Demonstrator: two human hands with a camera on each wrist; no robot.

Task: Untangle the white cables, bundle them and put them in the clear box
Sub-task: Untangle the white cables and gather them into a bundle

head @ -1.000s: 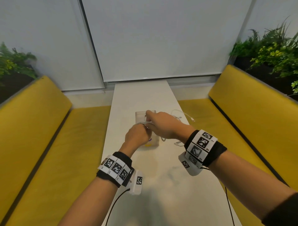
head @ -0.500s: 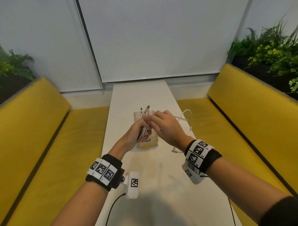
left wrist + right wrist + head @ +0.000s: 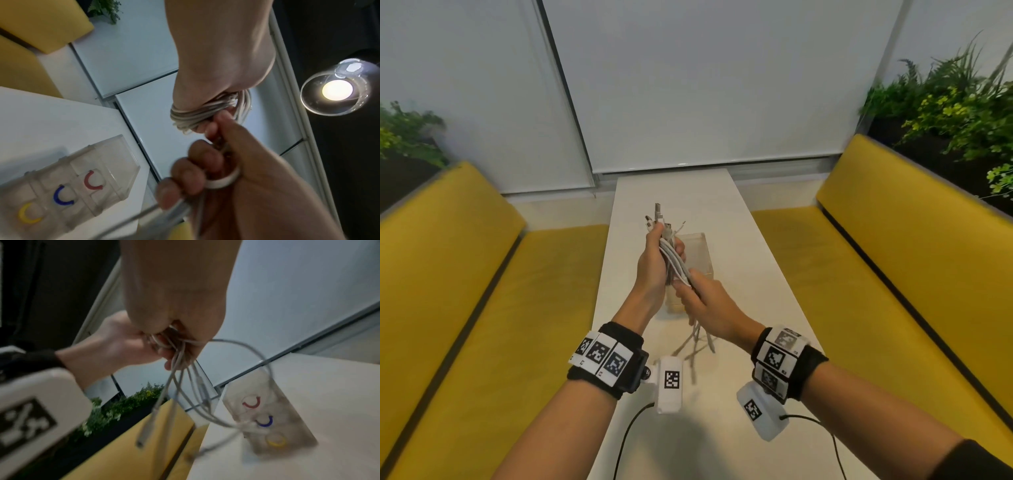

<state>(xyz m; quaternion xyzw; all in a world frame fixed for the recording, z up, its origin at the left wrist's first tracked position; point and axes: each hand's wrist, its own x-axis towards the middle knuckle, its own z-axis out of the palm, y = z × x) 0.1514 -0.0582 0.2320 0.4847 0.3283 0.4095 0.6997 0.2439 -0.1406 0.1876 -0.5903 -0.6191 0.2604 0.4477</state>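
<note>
My left hand [image 3: 658, 260] grips a bundle of white cables [image 3: 675, 265] upright above the table, with the plug ends [image 3: 659, 219] sticking out above the fist. Just below it, my right hand [image 3: 702, 303] holds the same bundle, and the loose tails [image 3: 698, 339] hang under it. In the left wrist view the cables [image 3: 195, 116] pass between my left hand [image 3: 216, 73] and my right hand [image 3: 236, 186]. The right wrist view shows my right hand [image 3: 174, 296] with looped tails [image 3: 185, 386] dangling. The clear box [image 3: 700, 253] stands on the table behind the hands.
The white table [image 3: 722, 212] is narrow, with a yellow bench [image 3: 465, 291] on the left and another yellow bench [image 3: 893, 274] on the right. Plants [image 3: 955, 113] stand behind the benches. The box [image 3: 72, 186] bears red, blue and yellow marks. A lit bulb [image 3: 337, 89] hangs overhead.
Both hands have lifted the cables up from the box and towards me. My right hand has slid down the bundle to below the left, drawing the loose ends off the table's right side.
</note>
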